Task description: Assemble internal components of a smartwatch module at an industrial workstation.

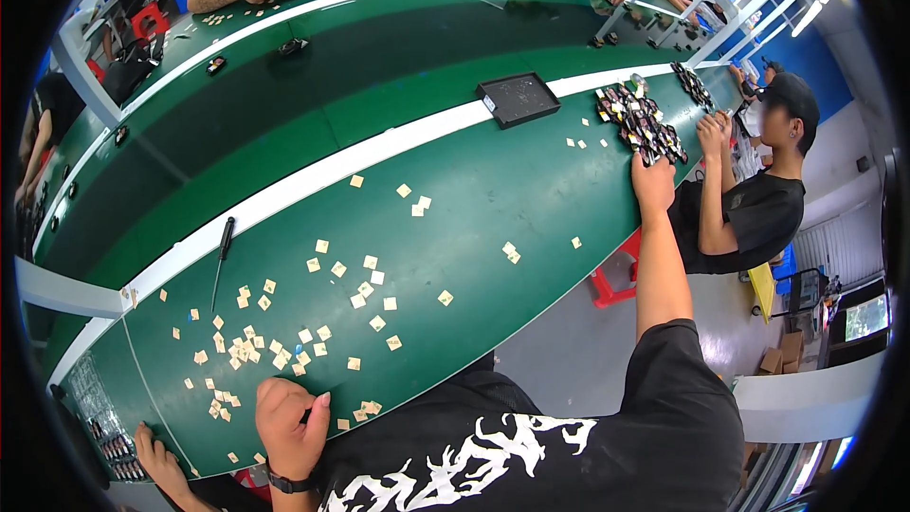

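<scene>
My right arm stretches out to the far right of the green table (474,218). My right hand (654,182) is at the near edge of a heap of small black devices (637,118), its fingers closed around one at the edge; the fingertips are partly hidden. Close to my body, my left hand (292,425) is curled, thumb against the bent fingers; what it holds, if anything, is hidden. Many small cream square stickers or tags (245,349) lie scattered just beyond it. A screwdriver (224,251) with a black handle rests by the white rail.
A black tray (518,99) sits against the white rail (398,140). Beyond it a dark conveyor belt (379,62) carries scattered black parts. A co-worker (758,171) stands at right; another person's hand (161,463) lies at lower left. A red stool (614,275) is below the table edge.
</scene>
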A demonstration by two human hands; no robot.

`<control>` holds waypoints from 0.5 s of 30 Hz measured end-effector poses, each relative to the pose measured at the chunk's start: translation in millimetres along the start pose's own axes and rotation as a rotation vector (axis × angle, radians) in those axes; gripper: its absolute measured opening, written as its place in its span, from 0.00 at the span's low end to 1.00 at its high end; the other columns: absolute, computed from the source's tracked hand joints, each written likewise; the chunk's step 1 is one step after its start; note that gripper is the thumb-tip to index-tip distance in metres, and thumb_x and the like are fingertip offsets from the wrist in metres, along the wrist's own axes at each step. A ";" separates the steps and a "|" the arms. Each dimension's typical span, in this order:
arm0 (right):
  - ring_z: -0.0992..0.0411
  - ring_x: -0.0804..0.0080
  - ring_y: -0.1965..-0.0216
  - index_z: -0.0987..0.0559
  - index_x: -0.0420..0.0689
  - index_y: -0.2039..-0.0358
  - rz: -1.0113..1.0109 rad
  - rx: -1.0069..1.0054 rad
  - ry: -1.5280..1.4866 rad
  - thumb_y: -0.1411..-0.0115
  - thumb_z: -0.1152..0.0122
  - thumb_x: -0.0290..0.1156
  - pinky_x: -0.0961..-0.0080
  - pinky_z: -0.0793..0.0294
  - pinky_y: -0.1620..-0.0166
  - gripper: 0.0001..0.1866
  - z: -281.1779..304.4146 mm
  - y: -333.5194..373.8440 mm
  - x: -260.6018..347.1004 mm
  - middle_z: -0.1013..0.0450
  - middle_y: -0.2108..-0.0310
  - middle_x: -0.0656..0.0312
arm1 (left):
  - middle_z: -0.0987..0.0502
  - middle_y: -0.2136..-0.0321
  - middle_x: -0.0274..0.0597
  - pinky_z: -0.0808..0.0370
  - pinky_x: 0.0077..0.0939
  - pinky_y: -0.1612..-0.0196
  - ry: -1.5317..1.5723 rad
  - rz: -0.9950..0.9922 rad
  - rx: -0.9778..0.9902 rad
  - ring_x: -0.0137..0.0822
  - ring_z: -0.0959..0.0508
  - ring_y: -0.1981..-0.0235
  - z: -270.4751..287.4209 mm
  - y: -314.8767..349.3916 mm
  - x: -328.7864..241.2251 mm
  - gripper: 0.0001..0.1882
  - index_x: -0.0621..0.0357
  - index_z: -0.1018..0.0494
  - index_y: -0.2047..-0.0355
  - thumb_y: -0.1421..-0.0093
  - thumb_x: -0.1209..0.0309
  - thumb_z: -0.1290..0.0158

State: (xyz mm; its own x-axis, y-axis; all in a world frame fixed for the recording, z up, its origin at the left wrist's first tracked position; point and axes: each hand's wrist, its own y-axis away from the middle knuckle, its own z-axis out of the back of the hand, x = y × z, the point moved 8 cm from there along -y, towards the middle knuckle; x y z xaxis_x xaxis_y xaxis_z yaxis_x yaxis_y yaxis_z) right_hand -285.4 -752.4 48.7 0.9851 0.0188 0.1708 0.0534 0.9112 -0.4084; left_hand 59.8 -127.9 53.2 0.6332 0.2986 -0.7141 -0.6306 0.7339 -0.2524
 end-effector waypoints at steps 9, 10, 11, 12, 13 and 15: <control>0.22 0.43 0.51 0.19 0.36 0.54 -0.102 0.066 0.030 0.42 0.43 0.59 0.50 0.23 0.48 0.34 -3.7 -2.2 -6.5 0.24 0.51 0.41 | 0.28 0.77 0.38 0.33 0.39 0.61 -0.030 -0.071 0.006 0.44 0.28 0.71 2.6 8.4 -7.6 0.12 0.58 0.29 0.81 0.53 0.77 0.33; 0.22 0.43 0.52 0.18 0.36 0.57 -0.098 0.083 0.012 0.43 0.43 0.58 0.50 0.23 0.48 0.34 -6.2 -1.0 -5.8 0.22 0.53 0.41 | 0.28 0.77 0.38 0.33 0.39 0.61 -0.035 -0.055 -0.008 0.44 0.28 0.71 4.1 9.2 -6.0 0.12 0.58 0.29 0.81 0.53 0.77 0.33; 0.21 0.43 0.53 0.17 0.36 0.60 -0.093 0.038 0.014 0.44 0.42 0.58 0.50 0.23 0.49 0.32 -3.5 0.8 -5.8 0.20 0.57 0.41 | 0.28 0.77 0.38 0.32 0.40 0.60 -0.045 -0.097 -0.004 0.45 0.28 0.71 3.6 9.0 -8.9 0.12 0.57 0.29 0.81 0.53 0.76 0.33; 0.21 0.42 0.53 0.17 0.37 0.59 -0.066 0.033 0.017 0.45 0.42 0.58 0.50 0.23 0.49 0.32 -3.8 2.7 -5.5 0.20 0.57 0.40 | 0.29 0.77 0.38 0.32 0.40 0.60 -0.060 -0.133 0.000 0.45 0.28 0.71 4.0 9.7 -11.0 0.12 0.57 0.28 0.81 0.52 0.75 0.33; 0.22 0.42 0.53 0.16 0.37 0.59 -0.077 0.037 0.006 0.45 0.42 0.58 0.49 0.23 0.49 0.32 -2.1 6.2 -4.0 0.20 0.57 0.41 | 0.29 0.77 0.38 0.31 0.40 0.59 -0.072 -0.139 0.011 0.45 0.28 0.71 3.9 10.2 -10.8 0.12 0.56 0.28 0.81 0.52 0.74 0.33; 0.23 0.40 0.51 0.16 0.37 0.61 -0.073 0.033 -0.017 0.45 0.41 0.59 0.49 0.25 0.47 0.33 2.5 9.9 -4.4 0.21 0.57 0.37 | 0.29 0.77 0.38 0.31 0.40 0.59 -0.070 -0.131 0.006 0.44 0.28 0.71 6.3 10.8 -10.0 0.11 0.56 0.27 0.81 0.52 0.73 0.33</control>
State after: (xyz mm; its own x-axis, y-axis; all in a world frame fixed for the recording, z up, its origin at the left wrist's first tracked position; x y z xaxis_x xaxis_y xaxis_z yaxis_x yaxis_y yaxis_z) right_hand -289.6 -742.4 46.2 0.9759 -0.0414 0.2143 0.1192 0.9236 -0.3642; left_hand 49.5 -119.1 61.7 0.7398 0.2417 -0.6278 -0.5380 0.7729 -0.3364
